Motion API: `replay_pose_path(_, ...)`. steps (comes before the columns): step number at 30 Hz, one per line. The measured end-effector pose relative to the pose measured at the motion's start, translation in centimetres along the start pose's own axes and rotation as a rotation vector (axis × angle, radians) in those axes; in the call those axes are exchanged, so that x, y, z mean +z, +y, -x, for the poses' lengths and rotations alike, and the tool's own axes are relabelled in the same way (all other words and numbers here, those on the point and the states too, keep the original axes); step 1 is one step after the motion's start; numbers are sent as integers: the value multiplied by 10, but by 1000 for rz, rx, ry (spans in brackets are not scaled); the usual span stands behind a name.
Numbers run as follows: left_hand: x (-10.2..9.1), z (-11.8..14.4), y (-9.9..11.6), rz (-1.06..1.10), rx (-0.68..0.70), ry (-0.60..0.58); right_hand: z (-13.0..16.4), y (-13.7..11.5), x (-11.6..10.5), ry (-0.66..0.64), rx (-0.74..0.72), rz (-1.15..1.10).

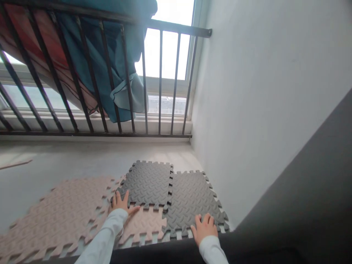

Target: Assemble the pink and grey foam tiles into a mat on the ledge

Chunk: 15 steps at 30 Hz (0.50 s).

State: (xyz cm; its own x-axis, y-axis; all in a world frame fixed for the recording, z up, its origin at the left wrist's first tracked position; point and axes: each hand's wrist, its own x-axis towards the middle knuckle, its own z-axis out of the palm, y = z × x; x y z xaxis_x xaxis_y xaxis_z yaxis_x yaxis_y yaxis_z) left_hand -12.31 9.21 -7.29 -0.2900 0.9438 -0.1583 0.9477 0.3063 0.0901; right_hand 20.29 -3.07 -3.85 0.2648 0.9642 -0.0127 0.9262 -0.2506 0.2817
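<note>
Foam puzzle mats on floor by the white wall (261,91): two dark grey tiles interlocked, far one (148,183) w/ left hand (121,203) at its 7 o'clock corner, fingers spread, pressing flat; near one (191,203) w/ right hand (204,227) flat at its 6 o'clock edge, fingers together. Beige tiles (63,209) adjoin at 9 o'clock. Window railing (110,73) at 12 o'clock.

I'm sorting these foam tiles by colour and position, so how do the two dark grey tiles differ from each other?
The left grey tile lies farther from the person, its near corner under the left hand; the right grey tile lies nearer, its near edge under the right hand. The left one borders the pink tiles; the right one lies beside the wall. Both share the tread pattern and toothed edges.
</note>
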Motion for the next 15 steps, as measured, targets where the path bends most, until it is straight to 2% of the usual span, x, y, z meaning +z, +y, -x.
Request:
replay_pose_path(2, 4, -13, 1, -2, 21, 38, 2, -1, 2, 33, 18, -9)
replay_pose_path(5, 9, -22, 24, 5, 86, 117, 6, -3, 6, 72, 51, -27)
replay_pose_path(10, 17, -28, 98, 26, 284, 166, 7, -3, 16, 109, 65, -80)
replay_pose_path(15, 24, -43, 164, 100, 382, 188, 3, 5, 34, 104, 57, -185)
